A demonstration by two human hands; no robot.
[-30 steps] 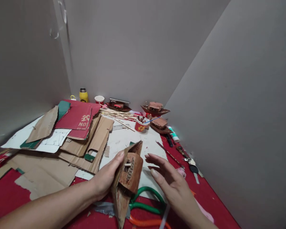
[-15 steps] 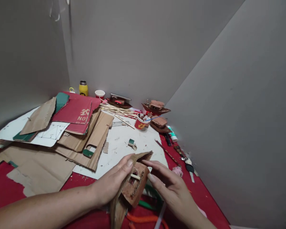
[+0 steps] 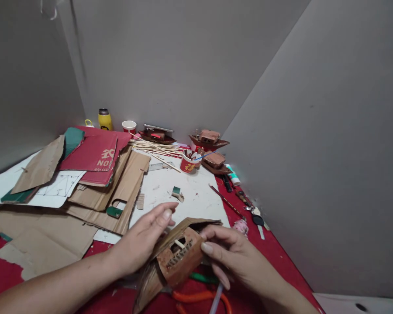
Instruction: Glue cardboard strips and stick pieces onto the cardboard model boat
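Note:
A brown cardboard model boat (image 3: 186,261) is tilted in front of me, its cabin side facing up. The cabin wall has a cut opening with a pale stick across it and a ridged strip along one edge. My right hand (image 3: 234,255) grips the cabin's right end between thumb and fingers. Beside the hull's far-left side is my left hand (image 3: 144,240), fingers stretched out and thumb raised; whether its palm touches the hull I cannot tell. Below the boat lie orange-handled scissors (image 3: 199,298), a green handle (image 3: 203,278) and a translucent stick (image 3: 217,298), all partly hidden.
Cardboard sheets (image 3: 131,183) are piled on the left. Thin wooden sticks (image 3: 157,148), a red paper cup (image 3: 190,163) and finished-looking model boats (image 3: 209,138) stand at the back. A brush (image 3: 227,201) and keys (image 3: 258,220) lie along the right edge, near the grey wall.
My left hand has loosened from the hull, its fingers now extended away from it. The boat has turned and sunk lower, with my right hand on its cabin. The view has shifted slightly right.

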